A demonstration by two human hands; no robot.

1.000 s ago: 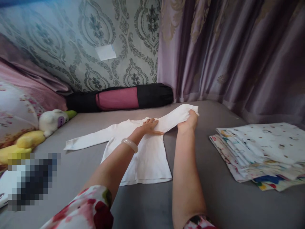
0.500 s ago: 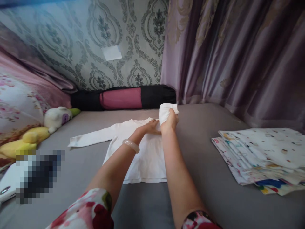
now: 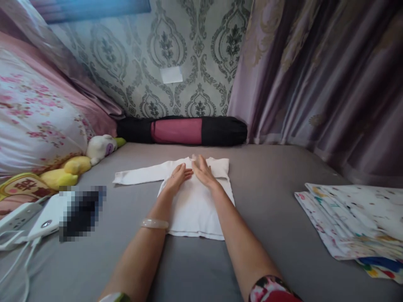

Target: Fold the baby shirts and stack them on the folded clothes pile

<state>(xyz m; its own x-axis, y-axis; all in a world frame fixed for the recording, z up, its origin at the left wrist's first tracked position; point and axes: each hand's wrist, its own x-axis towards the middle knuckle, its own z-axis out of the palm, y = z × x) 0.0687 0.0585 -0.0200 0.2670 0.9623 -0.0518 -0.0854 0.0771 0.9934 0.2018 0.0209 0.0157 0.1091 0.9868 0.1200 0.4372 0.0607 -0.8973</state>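
Note:
A white long-sleeved shirt (image 3: 200, 209) lies flat on the grey bed sheet, collar toward the wall. Its left sleeve (image 3: 141, 174) stretches out sideways, while the right sleeve (image 3: 220, 167) is folded inward across the chest. My left hand (image 3: 179, 176), with a pale bangle on the wrist, is over the upper left of the chest, fingers extended and holding nothing. Close beside it, my right hand (image 3: 203, 170) is over the chest near the collar, fingers stretched out and slightly blurred. Whether the palms press on the cloth I cannot tell.
Folded printed cloths (image 3: 355, 222) are stacked at the right. On the left are plush toys (image 3: 71, 172), a floral pillow (image 3: 37, 121), a white power strip (image 3: 22, 216) and cables. A black and pink long bag (image 3: 176, 131) lies along the wall, beside purple curtains (image 3: 283, 84).
My right hand has let go of the right sleeve, which now lies folded over the chest. Both hands have come together over the shirt front. The camera view has shifted left.

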